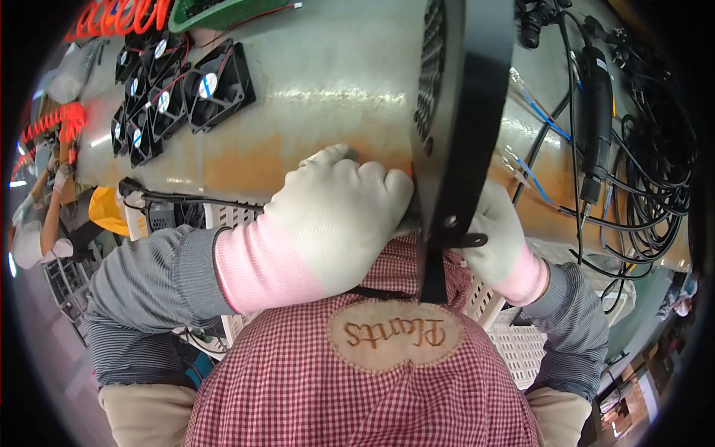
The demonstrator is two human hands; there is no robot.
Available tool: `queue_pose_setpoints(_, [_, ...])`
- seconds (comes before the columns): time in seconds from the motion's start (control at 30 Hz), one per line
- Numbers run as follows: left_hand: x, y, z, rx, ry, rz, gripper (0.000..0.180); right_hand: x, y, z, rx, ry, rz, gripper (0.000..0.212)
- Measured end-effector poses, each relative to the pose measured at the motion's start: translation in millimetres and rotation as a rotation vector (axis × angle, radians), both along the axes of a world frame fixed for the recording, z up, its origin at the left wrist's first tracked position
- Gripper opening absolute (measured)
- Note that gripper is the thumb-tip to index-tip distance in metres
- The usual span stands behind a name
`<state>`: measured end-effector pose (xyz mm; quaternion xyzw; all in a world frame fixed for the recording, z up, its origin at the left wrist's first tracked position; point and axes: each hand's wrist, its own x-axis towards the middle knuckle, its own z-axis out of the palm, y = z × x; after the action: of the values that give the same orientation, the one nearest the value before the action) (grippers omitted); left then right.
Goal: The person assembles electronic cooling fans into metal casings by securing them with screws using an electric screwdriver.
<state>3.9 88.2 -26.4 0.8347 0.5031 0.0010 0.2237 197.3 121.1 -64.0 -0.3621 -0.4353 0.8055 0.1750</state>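
A black metal housing [465,127] with a slotted vent in its left face stands on edge before me, its lower end close to my apron. My left hand [342,212], in a white glove with a pink cuff, is closed with its knuckles against the vented side. What its fingers grip is hidden beneath the hand. On the other side, my right hand [491,223], gloved alike, holds the housing near its lower end. The housing covers most of that hand's fingers. A small tab with a hole [471,240] juts from the housing between my hands.
Several black cooling fans [216,86] lie at the left of the metal table [335,74], below a green tray [201,15]. Right are a black corded power screwdriver [596,112], coiled black cables [648,231] and blue wires [547,119]. White baskets [514,343] stand under the edge. Another person works far left.
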Motion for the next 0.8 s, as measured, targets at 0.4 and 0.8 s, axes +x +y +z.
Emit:
queue_pose_setpoints(0.4, [-40, -71, -49, 0.281, -0.219, 0.514, 0.020, 29, 2, -7, 0.645, -0.464, -0.010, 0.031])
queue_pose_setpoints(0.8, [-54, -106, -68, 0.620, -0.404, 0.570, 0.012, 42, -3, -77, 0.390, -0.274, -0.625, 0.044])
